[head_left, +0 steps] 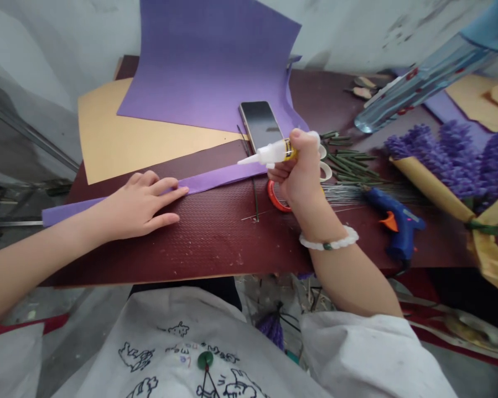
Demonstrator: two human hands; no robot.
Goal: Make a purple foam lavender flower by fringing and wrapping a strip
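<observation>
A long folded purple paper strip [216, 179] lies across the dark red table. My left hand [143, 204] rests flat on it, fingers apart. In my right hand [301, 177] is a white glue bottle [276, 153] with a yellow label, its pointed nozzle aimed left above the right part of the strip. Thin dark green stems [255, 199] stand out beside the strip's right part. A phone [260, 124] lies just behind the bottle.
Behind are purple sheets [207, 61] and a tan sheet [108, 132]. To the right are a red tape roll [274, 198], green stems [351, 166], wires, a blue glue gun [398, 221], a purple flower bouquet [460, 160] and a tall clear blue container [419, 83].
</observation>
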